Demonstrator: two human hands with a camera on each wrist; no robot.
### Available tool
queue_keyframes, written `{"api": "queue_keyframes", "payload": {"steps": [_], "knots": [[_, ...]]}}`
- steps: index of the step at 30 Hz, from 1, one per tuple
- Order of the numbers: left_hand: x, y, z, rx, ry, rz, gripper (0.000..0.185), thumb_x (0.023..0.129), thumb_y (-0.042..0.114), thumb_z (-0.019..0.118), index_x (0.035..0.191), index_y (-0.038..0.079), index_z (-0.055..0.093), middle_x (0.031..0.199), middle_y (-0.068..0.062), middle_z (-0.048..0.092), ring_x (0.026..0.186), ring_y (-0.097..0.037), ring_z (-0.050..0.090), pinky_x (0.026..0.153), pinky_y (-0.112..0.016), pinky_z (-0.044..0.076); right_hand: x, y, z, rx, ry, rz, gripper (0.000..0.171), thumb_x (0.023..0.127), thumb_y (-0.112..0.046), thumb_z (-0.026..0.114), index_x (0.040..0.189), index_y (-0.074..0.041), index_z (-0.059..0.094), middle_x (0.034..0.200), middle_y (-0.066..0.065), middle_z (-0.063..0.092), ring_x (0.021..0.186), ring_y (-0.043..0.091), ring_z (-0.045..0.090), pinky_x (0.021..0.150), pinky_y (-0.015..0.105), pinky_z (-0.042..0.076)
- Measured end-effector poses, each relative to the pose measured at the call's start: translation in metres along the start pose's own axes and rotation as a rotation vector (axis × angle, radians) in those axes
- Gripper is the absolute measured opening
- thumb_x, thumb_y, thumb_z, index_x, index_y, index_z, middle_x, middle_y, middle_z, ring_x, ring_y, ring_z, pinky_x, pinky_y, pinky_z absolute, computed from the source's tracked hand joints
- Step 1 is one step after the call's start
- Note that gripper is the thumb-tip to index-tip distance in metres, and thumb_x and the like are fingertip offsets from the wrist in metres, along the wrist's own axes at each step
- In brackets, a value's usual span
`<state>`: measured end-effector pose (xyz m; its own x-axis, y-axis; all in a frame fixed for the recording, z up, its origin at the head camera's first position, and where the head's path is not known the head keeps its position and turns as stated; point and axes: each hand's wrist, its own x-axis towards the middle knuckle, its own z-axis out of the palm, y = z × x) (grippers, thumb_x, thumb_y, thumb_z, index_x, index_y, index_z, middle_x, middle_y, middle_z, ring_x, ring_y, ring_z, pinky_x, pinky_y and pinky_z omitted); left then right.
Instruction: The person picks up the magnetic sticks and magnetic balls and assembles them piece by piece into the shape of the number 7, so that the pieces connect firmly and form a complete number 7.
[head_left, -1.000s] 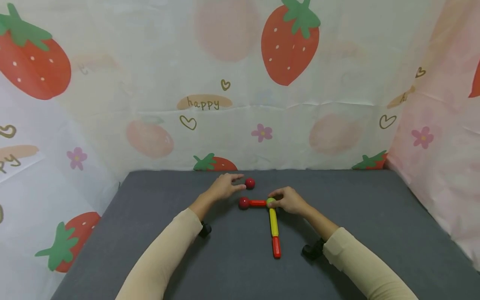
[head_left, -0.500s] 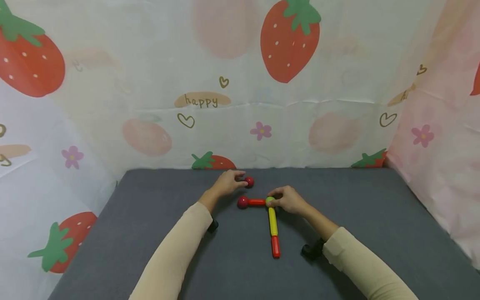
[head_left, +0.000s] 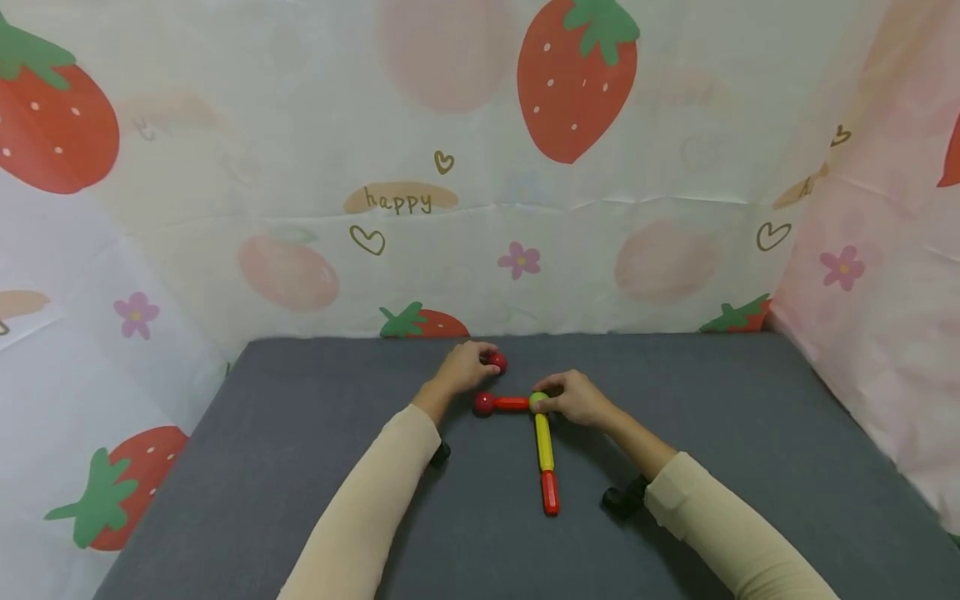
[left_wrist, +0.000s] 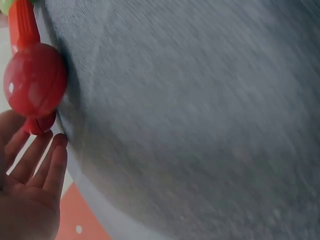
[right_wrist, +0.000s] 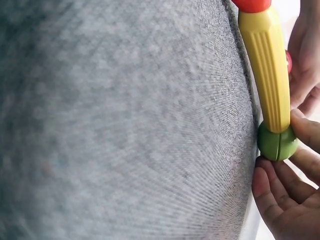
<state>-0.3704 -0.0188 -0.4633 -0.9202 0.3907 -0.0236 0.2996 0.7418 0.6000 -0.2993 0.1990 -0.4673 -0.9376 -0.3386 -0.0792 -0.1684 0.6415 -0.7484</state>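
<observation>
Head view: left hand pinching far red ball; right hand pinching green ball. Likely light, hard, smooth, rolling; best pinched across middle.

- Grey fabric-covered table stands before a strawberry-print cloth backdrop.
- Near its centre lies a short red plastic rod, joining a red ball on its left to a green ball on its right.
- A yellow plastic rod runs from the green ball toward the viewer, ending in a red plastic rod.
- A loose red ball sits just behind.
</observation>
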Motion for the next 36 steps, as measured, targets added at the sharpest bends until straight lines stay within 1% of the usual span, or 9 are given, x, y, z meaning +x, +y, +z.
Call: {"api": "queue_keyframes", "payload": {"steps": [4,8,14,19,23,27,31,36], "knots": [[0.001,0.006,0.003,0.030,0.005,-0.021,0.037,0.092,0.020,0.068,0.127,0.008,0.064,0.119,-0.010,0.068,0.111,-0.025,0.063,0.098,-0.041,0.048,0.000,0.001,0.000,0.006,0.000,0.004,0.032,0.089,-0.020,0.072,0.116,-0.002,0.070,0.112,0.013,0.071,0.093,0.018,0.063,0.074,0.030,0.052],[0.001,0.009,0.006,0.044,-0.012,-0.030,0.037,0.091,0.020,0.070,0.125,0.008,0.065,0.116,-0.010,0.069,0.107,-0.025,0.063,0.097,-0.040,0.049,0.000,0.001,0.000,0.007,0.000,0.001,0.032,0.088,-0.020,0.072,0.115,-0.002,0.070,0.112,0.013,0.071,0.092,0.018,0.062,0.074,0.029,0.051],[0.001,0.008,0.006,0.023,-0.010,-0.031,0.036,0.091,0.019,0.070,0.124,0.005,0.065,0.118,-0.011,0.069,0.109,-0.025,0.063,0.097,-0.040,0.049,0.000,0.001,0.000,0.001,0.003,-0.005,0.033,0.088,-0.020,0.072,0.116,-0.002,0.070,0.112,0.013,0.071,0.091,0.018,0.062,0.073,0.028,0.051],[-0.003,0.003,0.005,-0.022,0.000,-0.019,0.035,0.091,0.018,0.069,0.123,0.004,0.065,0.119,-0.012,0.068,0.111,-0.026,0.063,0.098,-0.039,0.049,-0.001,0.001,0.000,-0.006,-0.004,-0.009,0.033,0.089,-0.020,0.072,0.116,-0.002,0.070,0.112,0.013,0.071,0.091,0.018,0.062,0.072,0.028,0.050],[-0.009,0.000,0.002,-0.075,0.017,-0.005,0.035,0.091,0.019,0.069,0.124,0.005,0.065,0.119,-0.012,0.069,0.110,-0.026,0.063,0.095,-0.040,0.050,-0.001,0.000,0.000,-0.009,0.000,-0.006,0.033,0.089,-0.020,0.072,0.117,-0.003,0.070,0.113,0.013,0.071,0.091,0.018,0.062,0.072,0.028,0.050],[-0.018,-0.002,-0.007,-0.131,0.025,0.000,0.037,0.091,0.019,0.070,0.126,0.006,0.064,0.117,-0.011,0.069,0.106,-0.025,0.064,0.091,-0.039,0.051,-0.001,-0.001,0.000,-0.004,0.004,-0.007,0.033,0.089,-0.020,0.072,0.117,-0.003,0.070,0.113,0.013,0.071,0.092,0.018,0.062,0.072,0.028,0.050],[-0.025,-0.005,-0.016,-0.136,0.025,0.020,0.039,0.092,0.021,0.069,0.128,0.007,0.063,0.116,-0.010,0.070,0.105,-0.023,0.064,0.090,-0.038,0.052,-0.001,-0.001,0.001,0.000,0.015,-0.007,0.033,0.089,-0.019,0.072,0.118,-0.002,0.070,0.113,0.013,0.071,0.090,0.017,0.063,0.071,0.028,0.051],[-0.037,-0.006,-0.022,-0.144,0.047,0.053,0.040,0.091,0.022,0.069,0.128,0.007,0.063,0.115,-0.009,0.070,0.105,-0.023,0.065,0.089,-0.038,0.053,-0.003,0.000,0.003,0.004,0.027,-0.012,0.035,0.089,-0.019,0.071,0.119,-0.002,0.069,0.113,0.014,0.071,0.089,0.018,0.064,0.071,0.029,0.052]]}}
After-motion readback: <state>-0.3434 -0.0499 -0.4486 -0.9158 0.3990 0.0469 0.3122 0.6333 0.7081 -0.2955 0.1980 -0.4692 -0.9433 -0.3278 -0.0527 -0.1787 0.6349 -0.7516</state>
